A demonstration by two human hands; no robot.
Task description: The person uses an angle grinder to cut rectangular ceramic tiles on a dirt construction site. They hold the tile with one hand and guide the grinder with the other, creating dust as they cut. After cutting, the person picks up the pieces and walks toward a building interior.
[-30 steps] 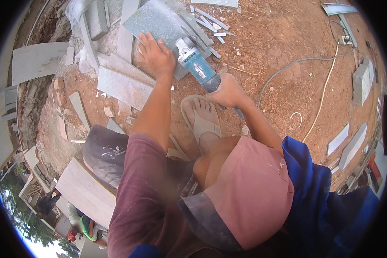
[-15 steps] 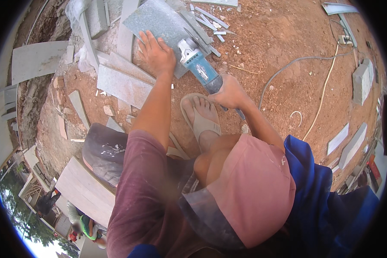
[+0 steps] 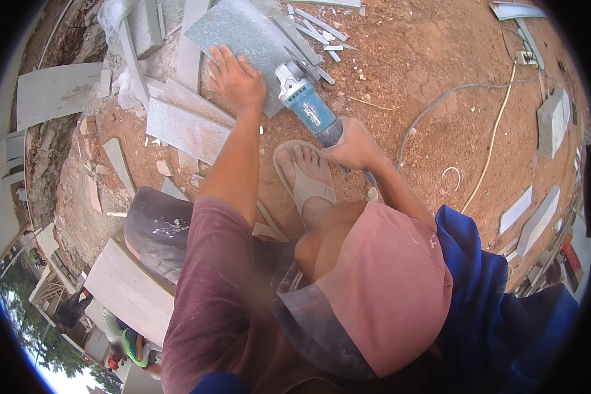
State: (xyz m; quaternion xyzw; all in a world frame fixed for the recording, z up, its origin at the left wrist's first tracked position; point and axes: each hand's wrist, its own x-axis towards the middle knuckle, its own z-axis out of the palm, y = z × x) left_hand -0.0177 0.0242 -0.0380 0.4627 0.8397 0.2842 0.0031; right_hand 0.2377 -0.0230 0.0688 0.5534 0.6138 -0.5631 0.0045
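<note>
My left hand (image 3: 238,80) lies with its fingers stretched out on a grey stone tile (image 3: 243,33), pressing near its left edge. In my right hand (image 3: 354,146) is a teal angle grinder (image 3: 310,107), gripped round the dark rear of its body. The grinder's metal head and disc sit at the tile's right edge, by a narrow strip of stone (image 3: 295,36) alongside it. Whether the disc touches the stone I cannot tell. More slabs lie under and beside the tile, among them a pale slab (image 3: 187,129) below my left wrist.
Thin stone offcuts (image 3: 318,26) lie beyond the grinder. A grey cable (image 3: 433,102) and a pale cord (image 3: 489,154) cross the reddish soil at right. My sandalled foot (image 3: 306,172) stands just below the grinder. A concrete block (image 3: 553,123) lies far right; another person (image 3: 136,347) is at lower left.
The grinder and my right hand have shifted very slightly right and down relative to the tile. My left hand keeps its place on the tile.
</note>
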